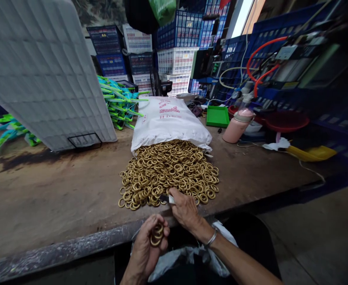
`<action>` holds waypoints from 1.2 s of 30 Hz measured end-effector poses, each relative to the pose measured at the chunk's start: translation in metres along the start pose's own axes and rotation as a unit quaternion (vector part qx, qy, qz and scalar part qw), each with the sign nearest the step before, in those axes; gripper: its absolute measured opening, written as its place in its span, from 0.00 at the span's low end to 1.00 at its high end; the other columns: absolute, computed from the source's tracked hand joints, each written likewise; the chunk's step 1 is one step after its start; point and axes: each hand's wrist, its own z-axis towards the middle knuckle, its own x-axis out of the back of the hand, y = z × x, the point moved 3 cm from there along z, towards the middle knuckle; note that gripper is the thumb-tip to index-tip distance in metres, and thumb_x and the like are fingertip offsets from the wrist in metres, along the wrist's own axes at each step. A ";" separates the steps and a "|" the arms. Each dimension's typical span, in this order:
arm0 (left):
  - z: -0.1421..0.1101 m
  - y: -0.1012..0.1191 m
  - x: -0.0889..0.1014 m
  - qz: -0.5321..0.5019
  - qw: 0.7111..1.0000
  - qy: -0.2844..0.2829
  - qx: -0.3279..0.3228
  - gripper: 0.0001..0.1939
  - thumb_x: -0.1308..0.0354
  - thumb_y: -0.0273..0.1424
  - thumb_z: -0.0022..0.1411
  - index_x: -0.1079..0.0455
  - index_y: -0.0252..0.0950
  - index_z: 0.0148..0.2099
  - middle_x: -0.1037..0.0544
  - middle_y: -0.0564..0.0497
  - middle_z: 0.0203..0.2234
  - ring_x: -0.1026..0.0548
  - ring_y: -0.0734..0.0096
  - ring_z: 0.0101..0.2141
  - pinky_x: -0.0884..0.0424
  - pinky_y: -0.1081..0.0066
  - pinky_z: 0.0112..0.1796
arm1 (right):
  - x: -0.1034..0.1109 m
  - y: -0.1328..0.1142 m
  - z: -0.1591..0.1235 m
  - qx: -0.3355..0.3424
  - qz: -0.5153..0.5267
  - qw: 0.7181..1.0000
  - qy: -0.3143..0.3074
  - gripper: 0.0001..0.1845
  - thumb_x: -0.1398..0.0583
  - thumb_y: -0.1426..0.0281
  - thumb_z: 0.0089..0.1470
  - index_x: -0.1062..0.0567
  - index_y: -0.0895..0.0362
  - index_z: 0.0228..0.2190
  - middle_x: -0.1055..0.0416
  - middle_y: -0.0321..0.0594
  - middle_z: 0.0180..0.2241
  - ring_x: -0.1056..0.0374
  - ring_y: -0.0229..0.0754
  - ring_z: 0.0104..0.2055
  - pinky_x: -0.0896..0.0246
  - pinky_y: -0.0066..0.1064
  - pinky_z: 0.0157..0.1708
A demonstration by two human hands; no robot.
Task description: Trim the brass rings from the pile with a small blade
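A heap of brass rings (168, 172) spills from the mouth of a white sack (169, 118) onto the worn workbench (58, 198). My left hand (146, 247) is closed around a small stack of brass rings (156, 234) just below the bench's front edge. At the near edge of the heap, my right hand (186, 209) is pinched on a small dark tool with a white part (167, 199), its tip among the rings. A metal bracelet circles my right wrist. A plastic bag (188, 255) lies in my lap under both hands.
A large grey ribbed panel (43, 71) leans at the left. Green and blue plastic parts (119, 101) lie behind it. A green tray (218, 116), a pink bottle (237, 126), a red basin (286, 120) and a yellow scoop (310, 153) stand right. Stacked crates (176, 47) fill the back.
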 end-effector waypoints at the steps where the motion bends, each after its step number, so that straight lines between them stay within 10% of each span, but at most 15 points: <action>1: 0.001 0.001 0.000 0.003 1.000 0.006 -0.006 0.11 0.39 0.34 0.48 0.33 0.32 0.30 0.28 0.50 0.26 0.31 0.76 0.25 0.42 0.79 0.19 | 0.001 0.003 -0.001 -0.003 0.033 0.999 0.007 0.13 0.50 0.78 0.45 0.33 0.55 0.33 0.31 0.36 0.27 0.37 0.37 0.28 0.53 0.26 0.28; 6: 0.011 0.001 -0.005 0.089 0.994 0.001 -0.062 0.11 0.39 0.35 0.48 0.35 0.33 0.28 0.30 0.53 0.22 0.33 0.77 0.22 0.42 0.80 0.16 | 0.004 0.017 -0.004 -0.091 0.249 0.964 0.030 0.09 0.50 0.66 0.51 0.35 0.56 0.25 0.40 0.31 0.20 0.44 0.34 0.24 0.51 0.24 0.26; 11: 0.018 0.001 -0.010 0.253 0.954 0.060 -0.150 0.12 0.42 0.36 0.50 0.33 0.36 0.36 0.35 0.60 0.13 0.42 0.81 0.12 0.46 0.80 0.14 | 0.008 0.013 -0.013 -0.195 0.487 0.848 -0.077 0.10 0.49 0.64 0.48 0.43 0.55 0.20 0.52 0.25 0.14 0.57 0.29 0.15 0.59 0.23 0.16; 18: 0.010 0.006 -0.014 0.384 0.868 0.017 -0.314 0.09 0.39 0.28 0.46 0.25 0.38 0.34 0.23 0.48 0.30 0.28 0.64 0.33 0.35 0.70 0.39 | 0.013 -0.004 -0.029 -0.275 0.595 0.729 -0.198 0.10 0.46 0.64 0.44 0.44 0.54 0.24 0.50 0.22 0.14 0.62 0.25 0.11 0.69 0.21 0.12; 30: 0.012 0.000 -0.012 0.410 0.865 -0.022 -0.288 0.09 0.38 0.28 0.47 0.24 0.39 0.34 0.22 0.45 0.31 0.27 0.60 0.34 0.36 0.68 0.40 | 0.002 0.002 -0.035 -0.287 0.553 0.753 -0.212 0.08 0.49 0.65 0.46 0.42 0.55 0.22 0.48 0.23 0.14 0.61 0.25 0.11 0.66 0.19 0.11; 36: 0.015 -0.002 -0.010 0.326 0.927 0.022 -0.185 0.11 0.41 0.38 0.50 0.31 0.35 0.31 0.31 0.56 0.17 0.38 0.79 0.16 0.43 0.78 0.20 | 0.005 0.001 -0.031 -0.185 0.453 0.863 -0.128 0.14 0.49 0.61 0.50 0.38 0.57 0.21 0.44 0.27 0.15 0.51 0.28 0.16 0.57 0.22 0.16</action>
